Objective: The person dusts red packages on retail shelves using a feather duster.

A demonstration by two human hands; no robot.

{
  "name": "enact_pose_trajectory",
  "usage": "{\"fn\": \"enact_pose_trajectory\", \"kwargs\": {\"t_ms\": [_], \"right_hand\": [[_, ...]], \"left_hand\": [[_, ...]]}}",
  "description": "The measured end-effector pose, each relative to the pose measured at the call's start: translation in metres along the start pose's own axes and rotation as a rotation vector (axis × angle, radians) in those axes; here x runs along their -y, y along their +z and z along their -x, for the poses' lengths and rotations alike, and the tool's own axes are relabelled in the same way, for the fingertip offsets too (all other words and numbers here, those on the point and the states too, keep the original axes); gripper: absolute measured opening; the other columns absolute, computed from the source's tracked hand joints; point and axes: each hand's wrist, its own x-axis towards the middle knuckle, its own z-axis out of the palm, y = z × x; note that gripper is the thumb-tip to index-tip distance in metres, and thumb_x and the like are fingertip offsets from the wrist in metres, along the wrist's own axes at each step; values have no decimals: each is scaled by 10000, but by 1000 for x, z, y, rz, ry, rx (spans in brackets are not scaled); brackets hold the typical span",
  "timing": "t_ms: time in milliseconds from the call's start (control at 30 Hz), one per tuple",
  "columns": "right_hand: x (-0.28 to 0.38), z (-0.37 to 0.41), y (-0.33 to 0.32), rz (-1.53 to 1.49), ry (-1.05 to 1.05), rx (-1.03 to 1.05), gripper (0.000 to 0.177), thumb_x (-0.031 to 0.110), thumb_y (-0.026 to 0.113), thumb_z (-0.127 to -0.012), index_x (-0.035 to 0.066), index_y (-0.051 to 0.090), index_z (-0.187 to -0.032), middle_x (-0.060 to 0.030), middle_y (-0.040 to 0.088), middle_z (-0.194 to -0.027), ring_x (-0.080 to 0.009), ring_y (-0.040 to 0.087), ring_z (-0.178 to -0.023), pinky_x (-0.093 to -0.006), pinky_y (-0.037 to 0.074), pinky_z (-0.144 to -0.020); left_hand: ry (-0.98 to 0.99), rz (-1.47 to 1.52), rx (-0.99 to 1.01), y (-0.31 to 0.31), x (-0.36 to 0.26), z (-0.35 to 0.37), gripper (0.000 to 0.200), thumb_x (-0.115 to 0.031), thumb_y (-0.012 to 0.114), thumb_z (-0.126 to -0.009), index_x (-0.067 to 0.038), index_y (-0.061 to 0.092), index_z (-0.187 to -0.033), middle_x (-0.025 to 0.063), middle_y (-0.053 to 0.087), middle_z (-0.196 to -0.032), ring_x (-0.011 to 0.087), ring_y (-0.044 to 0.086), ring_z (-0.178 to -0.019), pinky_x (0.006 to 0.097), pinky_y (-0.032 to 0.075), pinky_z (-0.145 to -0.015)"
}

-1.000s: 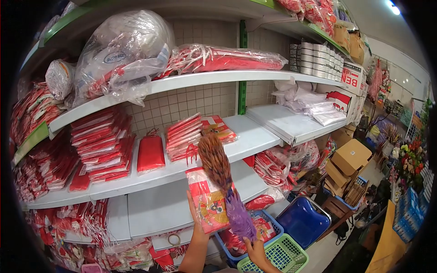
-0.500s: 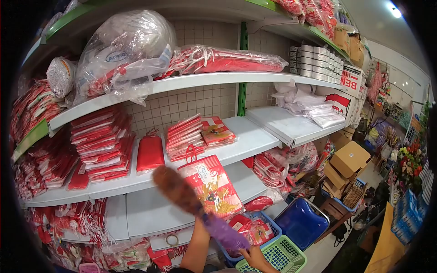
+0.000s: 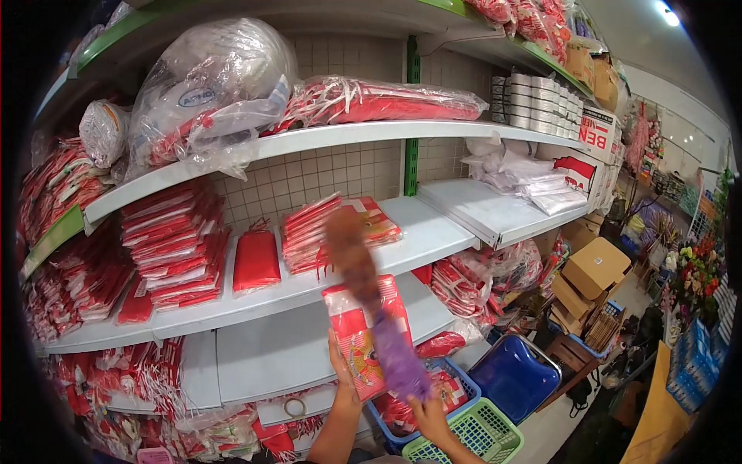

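Observation:
My left hand (image 3: 342,370) grips the lower left side of a flat red packet (image 3: 355,340) printed with a gold emblem, held up in front of the shelf. In my right hand (image 3: 430,414) is a duster (image 3: 352,251) with a brown fluffy head and a purple lower part, blurred by motion. It slants up and left across the packet, hiding part of its face. Behind its head, a stack of red packets (image 3: 309,236) lies on the middle shelf (image 3: 437,232). Below my hands stands a blue basket (image 3: 470,387) with red packets in it.
A green basket (image 3: 495,433) and a blue chair (image 3: 516,375) are at the lower right. Tall stacks of red packets (image 3: 174,255) fill the shelf's left. Above hangs the upper shelf edge (image 3: 355,139). Cardboard boxes (image 3: 593,267) stand farther right.
The duster has swung right and up across the packet. The packet has tilted and now shows higher up, with my left hand visible at its side.

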Motion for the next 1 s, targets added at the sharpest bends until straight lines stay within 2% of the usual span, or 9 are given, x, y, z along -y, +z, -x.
{"fn": "enact_pose_trajectory", "kwargs": {"t_ms": [33, 100, 200, 367, 567, 667, 767, 867, 1000], "right_hand": [[0, 9, 1, 48, -98, 60, 492, 327, 514, -891, -80, 545, -617, -219, 514, -506, -312, 578, -494, -394, 422, -483], [-3, 22, -1, 131, -203, 161, 421, 295, 508, -894, -71, 580, -699, -203, 556, -556, -350, 579, -526, -412, 435, -516], [-10, 28, -2, -93, -37, -46, 403, 228, 556, -864, -60, 516, -585, -171, 429, -443, -250, 425, -383, -399, 329, -428], [-45, 40, 16, 22, -264, -33, 313, 212, 562, -845, -48, 551, -672, -161, 504, -523, -272, 438, -411, -400, 367, -457], [-7, 17, -3, 38, 118, 51, 465, 352, 521, -872, -82, 600, -724, -246, 539, -558, -384, 562, -517, -437, 426, -503], [-10, 4, 6, 34, 76, 27, 491, 357, 523, -871, -80, 580, -654, -252, 506, -516, -383, 557, -499, -442, 411, -481], [-9, -4, -1, 273, -277, -34, 524, 355, 526, -874, -80, 551, -583, -252, 482, -488, -354, 533, -443, -432, 381, -453], [-10, -14, -9, 97, -75, -107, 491, 324, 536, -872, -85, 555, -601, -258, 485, -501, -358, 531, -454, -437, 376, -454], [-26, 8, 2, 87, -138, -42, 337, 213, 529, -848, -74, 556, -674, -242, 516, -553, -383, 540, -508, -443, 407, -512]], "left_hand": [[62, 55, -81, 12, 1, -4, 458, -496, 400, -903, -94, 548, -1067, 68, 600, -942, 202, 597, -817, 345, 516, -699], [237, -263, -296, -88, 13, -10, 623, -603, 406, -844, -99, 473, -1203, 104, 570, -1098, 255, 588, -936, 376, 519, -764], [-68, 20, -98, -54, -5, -1, 662, -625, 395, -834, -94, 460, -1223, 113, 564, -1121, 264, 584, -943, 387, 515, -774], [-111, 10, -75, -42, -8, 6, 700, -647, 385, -825, -86, 449, -1238, 123, 562, -1129, 273, 581, -958, 397, 512, -785], [-52, -45, -152, -25, 0, 3, 745, -673, 372, -813, -77, 436, -1256, 136, 558, -1138, 285, 577, -975, 410, 508, -799], [38, -188, -257, -22, 8, 1, 768, -686, 365, -808, -72, 430, -1265, 142, 556, -1143, 290, 575, -984, 417, 505, -805], [69, -310, -314, -24, 9, -5, 791, -699, 359, -802, -68, 423, -1274, 149, 555, -1148, 296, 574, -993, 423, 503, -812], [-208, 240, -3, 10, -6, -6, 841, -734, 340, -783, -55, 422, -1272, 159, 556, -1142, 300, 571, -1006, 447, 494, -823], [-148, 180, 103, -4, -12, -9, 822, -739, 352, -780, -57, 453, -1227, 146, 565, -1102, 284, 589, -929, 441, 490, -817]]}}
